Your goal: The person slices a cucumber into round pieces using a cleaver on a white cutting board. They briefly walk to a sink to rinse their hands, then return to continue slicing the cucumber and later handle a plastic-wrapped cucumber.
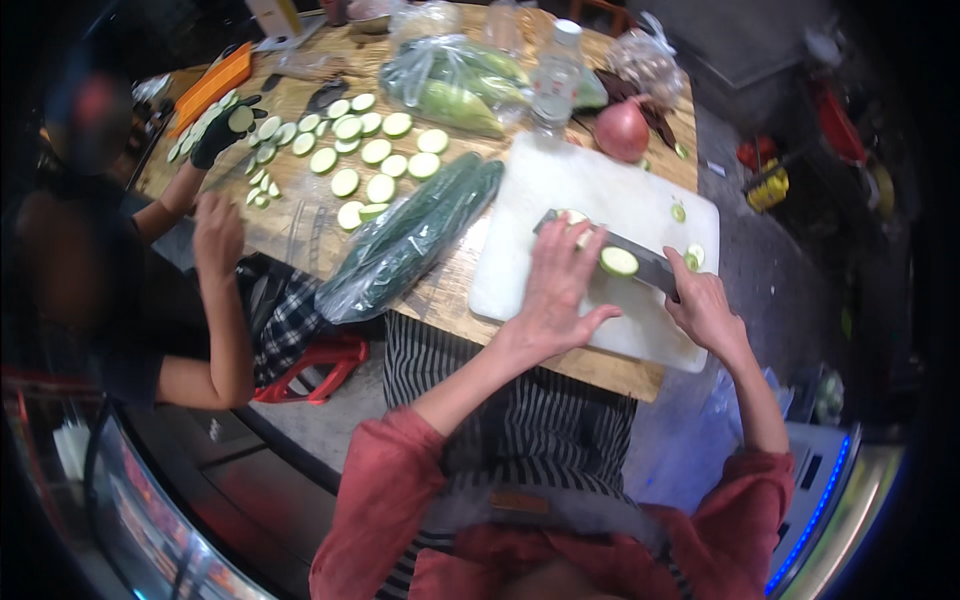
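Observation:
My right hand (703,306) grips the handle of a wide-bladed kitchen knife (645,264), which lies flat across a white cutting board (517,202). Fingertips of my left hand (559,289) rest on pale green-rimmed slices near the blade's far end; whether they press on the blade too, I cannot tell. One zucchini-like slice (619,261) sits on the blade between my hands. Small end pieces (694,256) lie by the board's right edge. Left of the board are long green vegetables in clear plastic (420,232), with many round slices (376,152) spread on the wooden table beyond.
At the left sits a co-worker, whose black-gloved hand (225,131) holds a slice beside an orange tray (214,86). Behind the board stand a red onion (622,131), a clear bottle (556,79) and bagged green vegetables (457,82). A red stool (330,367) is under the table's left side.

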{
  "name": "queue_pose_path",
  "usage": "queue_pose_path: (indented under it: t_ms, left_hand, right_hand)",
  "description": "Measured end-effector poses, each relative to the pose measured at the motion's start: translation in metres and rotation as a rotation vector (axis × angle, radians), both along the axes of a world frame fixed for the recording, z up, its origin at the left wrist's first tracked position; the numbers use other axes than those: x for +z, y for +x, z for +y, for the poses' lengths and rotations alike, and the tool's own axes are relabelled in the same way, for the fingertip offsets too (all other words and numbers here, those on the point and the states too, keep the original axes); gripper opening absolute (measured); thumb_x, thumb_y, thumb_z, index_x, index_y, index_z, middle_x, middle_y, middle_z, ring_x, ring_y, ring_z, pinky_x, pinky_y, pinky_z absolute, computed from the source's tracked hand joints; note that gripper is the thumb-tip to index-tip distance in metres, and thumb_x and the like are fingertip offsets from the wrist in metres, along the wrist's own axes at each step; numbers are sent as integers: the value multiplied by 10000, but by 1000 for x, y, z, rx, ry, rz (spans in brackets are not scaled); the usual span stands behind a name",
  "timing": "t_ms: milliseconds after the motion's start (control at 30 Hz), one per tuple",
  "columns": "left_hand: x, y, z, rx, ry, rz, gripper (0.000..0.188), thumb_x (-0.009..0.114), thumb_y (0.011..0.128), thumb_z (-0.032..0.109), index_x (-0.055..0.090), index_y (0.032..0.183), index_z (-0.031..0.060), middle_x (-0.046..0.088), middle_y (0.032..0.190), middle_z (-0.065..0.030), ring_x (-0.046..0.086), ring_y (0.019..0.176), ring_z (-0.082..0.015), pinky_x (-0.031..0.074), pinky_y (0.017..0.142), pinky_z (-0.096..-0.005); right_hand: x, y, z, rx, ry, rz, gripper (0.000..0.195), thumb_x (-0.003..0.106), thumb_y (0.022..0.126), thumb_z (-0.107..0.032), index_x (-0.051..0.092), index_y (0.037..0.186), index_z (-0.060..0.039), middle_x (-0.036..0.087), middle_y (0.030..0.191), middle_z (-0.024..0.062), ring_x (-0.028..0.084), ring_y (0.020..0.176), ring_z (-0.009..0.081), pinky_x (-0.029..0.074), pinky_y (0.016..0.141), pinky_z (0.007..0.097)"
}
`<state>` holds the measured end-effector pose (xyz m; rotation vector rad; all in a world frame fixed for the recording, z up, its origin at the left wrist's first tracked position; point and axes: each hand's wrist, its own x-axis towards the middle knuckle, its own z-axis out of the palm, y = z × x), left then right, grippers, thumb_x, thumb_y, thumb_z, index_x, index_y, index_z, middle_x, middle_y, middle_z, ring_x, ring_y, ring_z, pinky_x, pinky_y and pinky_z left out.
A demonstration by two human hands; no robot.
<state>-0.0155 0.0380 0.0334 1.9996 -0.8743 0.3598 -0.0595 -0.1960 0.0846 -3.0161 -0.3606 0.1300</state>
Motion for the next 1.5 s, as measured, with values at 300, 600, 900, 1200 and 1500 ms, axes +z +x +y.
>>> queue_pose_path:
  t_ms: [300,600,900,1200,1500]
  left_hand:
    - [11,75,11,-32,161,-247,332,504,865,228,588,1174,142,497,1294,-108,298,1323,-301,173,1094,-522]
    - [-6,153,96,247,206,-71,399,443,907,270,499,1299,222,340,1423,-165,205,1356,-361,136,1107,-500]
    - [-20,175,145,557,-75,-14,564,596,832,291,419,1285,7,421,1316,-209,354,1239,-356,288,1051,-441]
    - [-33,-24,37,41,-155,132,409,759,660,45,533,998,6,527,955,-130,558,821,-249,488,693,-339]
    - [-44,-23,23,105,-89,163,350,671,657,-88,570,984,-16,541,974,-147,600,823,-257,528,706,-326]
  right_hand:
    - [38,65,64,212,-265,-287,590,591,720,-29,362,1257,52,608,720,174,627,671,316,484,605,399]
    - [51,116,138,406,-430,-353,526,550,694,34,428,1203,87,605,731,165,625,672,294,490,549,388]
    - [70,60,75,225,-76,-328,331,583,756,-59,437,1045,8,576,692,195,588,641,358,453,574,459]
    - [32,-65,24,-175,382,88,151,524,820,-47,477,953,4,524,582,162,555,522,317,437,525,372]
    - [27,-98,26,-22,312,-1,103,547,819,-33,452,849,-7,503,622,164,550,578,348,416,508,423]
